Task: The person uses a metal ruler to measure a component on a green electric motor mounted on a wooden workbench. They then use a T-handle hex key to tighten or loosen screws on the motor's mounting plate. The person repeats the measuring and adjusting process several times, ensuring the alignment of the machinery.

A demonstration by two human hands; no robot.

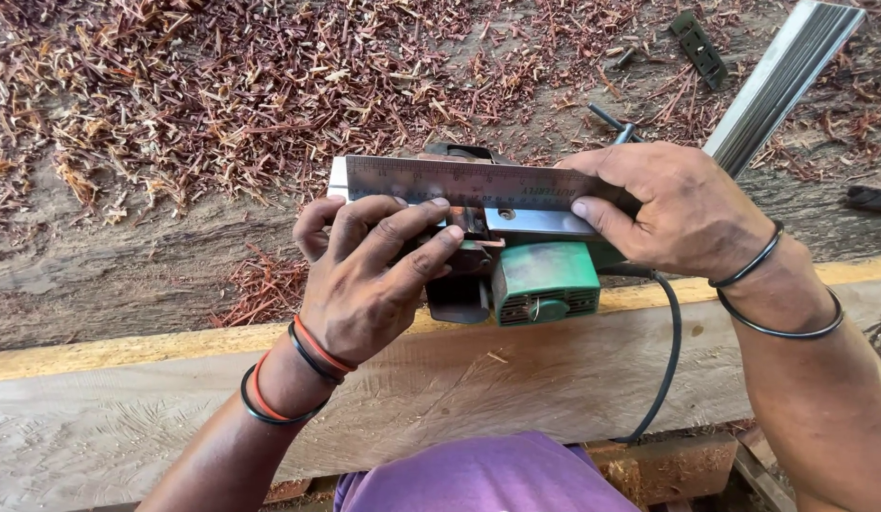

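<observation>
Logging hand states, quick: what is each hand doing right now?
Left hand: closed, fingers pinching the steel ruler against the green electric planer.
Right hand: closed, gripping the ruler's other end.

The planer (540,275) lies upturned on the plank (459,379), a steel ruler (469,182) laid across its sole. The left hand (365,275) is at the ruler's left end, the right hand (678,213) at its right. Shavings (222,85) lie on the ground beyond.
</observation>
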